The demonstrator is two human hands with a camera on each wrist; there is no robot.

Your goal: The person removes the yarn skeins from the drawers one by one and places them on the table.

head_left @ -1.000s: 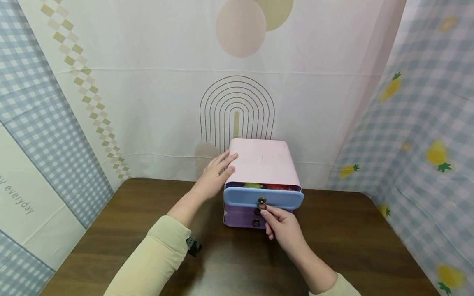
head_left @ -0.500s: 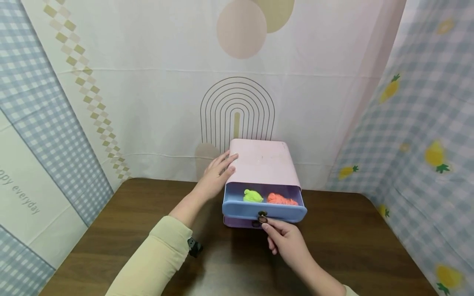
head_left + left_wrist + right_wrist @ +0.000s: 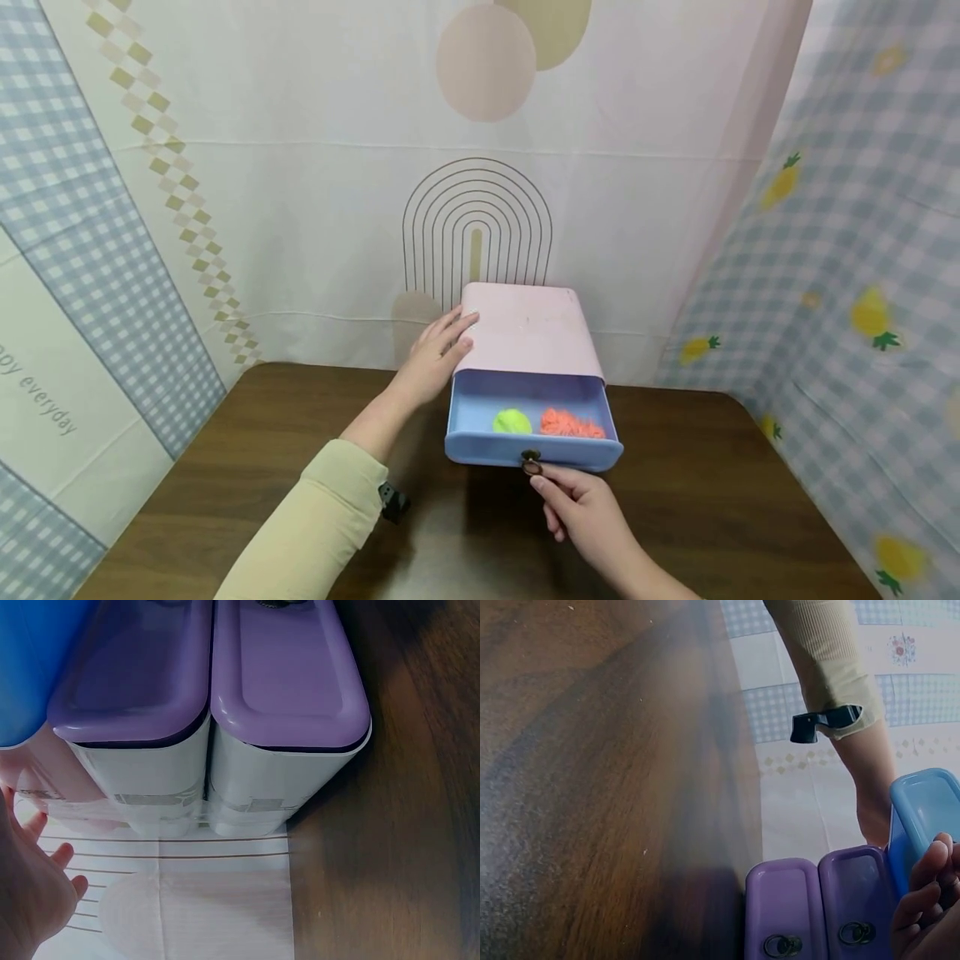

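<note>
A small drawer cabinet with a pink top (image 3: 528,329) stands at the back of the table. Its blue top drawer (image 3: 472,450) is pulled well out. A lime-green lump (image 3: 512,421) and a crumpled coral-orange piece (image 3: 570,423) lie inside, near the drawer front. My right hand (image 3: 592,508) pinches the ring pull (image 3: 531,467) between thumb and index finger. My left hand (image 3: 435,358) rests against the cabinet's upper left side, fingers extended over the edge. Below, two purple drawers, one lower (image 3: 784,907) and one middle (image 3: 859,900), are pushed in, each with its own ring pull.
The cabinet stands on a dark brown wooden table (image 3: 315,400). Behind it hangs a white patterned cloth (image 3: 315,233), close to its back. Checked cloth (image 3: 847,375) hangs along the right side. A black wrist device (image 3: 393,502) sits at the left cuff.
The blue drawer has slid out toward me, drawn by my right hand on its ring, and the green and orange pieces have come into view. My left hand stays on the cabinet.
</note>
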